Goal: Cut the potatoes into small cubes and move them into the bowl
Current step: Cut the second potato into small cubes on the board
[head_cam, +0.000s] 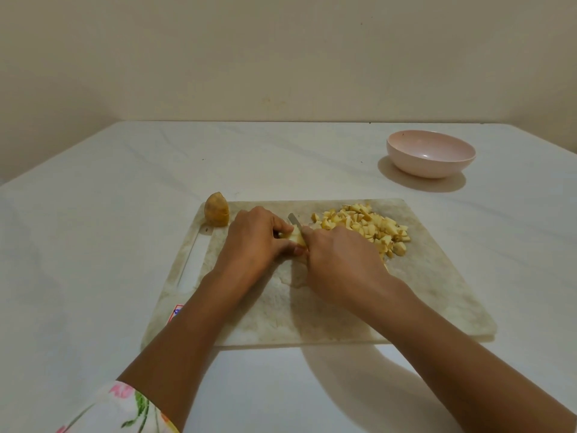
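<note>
Frame centre, on cutting board (pixel 437 292): left hand (pixel 256 242) pinches potato piece (pixel 295 237) — right hand (pixel 340 264) grips knife (pixel 294 220); cubes (pixel 368 226) piled right.

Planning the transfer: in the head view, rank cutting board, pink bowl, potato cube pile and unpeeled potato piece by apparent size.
1. cutting board
2. pink bowl and potato cube pile: alike; bowl sits farther, so unranked
3. unpeeled potato piece

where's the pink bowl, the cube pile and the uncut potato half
pink bowl (pixel 431 170): head view, on its outer front wall
cube pile (pixel 365 226): head view, middle of the heap
uncut potato half (pixel 216 210): head view, on its brown skin
</note>
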